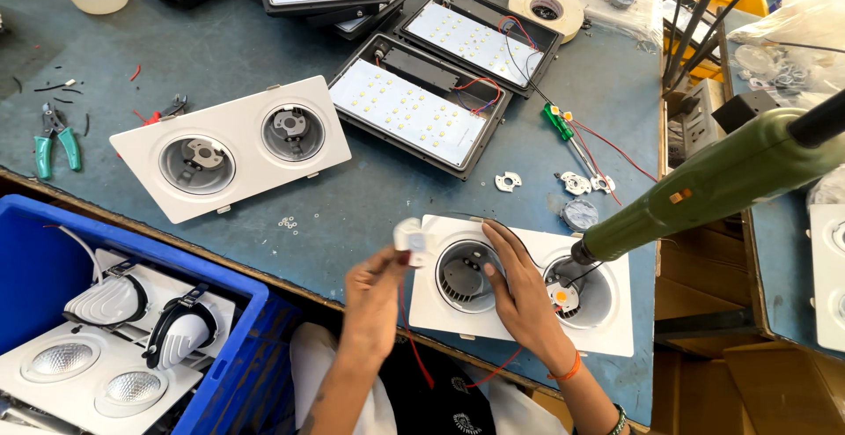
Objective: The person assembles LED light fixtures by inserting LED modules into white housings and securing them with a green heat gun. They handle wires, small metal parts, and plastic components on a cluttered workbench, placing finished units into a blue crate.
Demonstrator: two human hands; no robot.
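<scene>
A white twin-socket light housing (616,320) lies at the table's near edge. My right hand (519,290) rests on it between its two round sockets, fingers spread over the left socket's rim. My left hand (374,298) pinches a small white LED holder (410,239) with a red wire hanging from it, just left of the housing. A green electric screwdriver (704,188) hangs with its tip in the right socket, where a small yellow LED chip (560,295) sits.
A second white twin housing (231,146) lies at the left. Black LED panel lights (421,105) lie behind. A green-handled screwdriver (557,122), teal pliers (55,140), a tape roll (547,8) and small parts lie around. A blue crate (26,250) holds finished lamps.
</scene>
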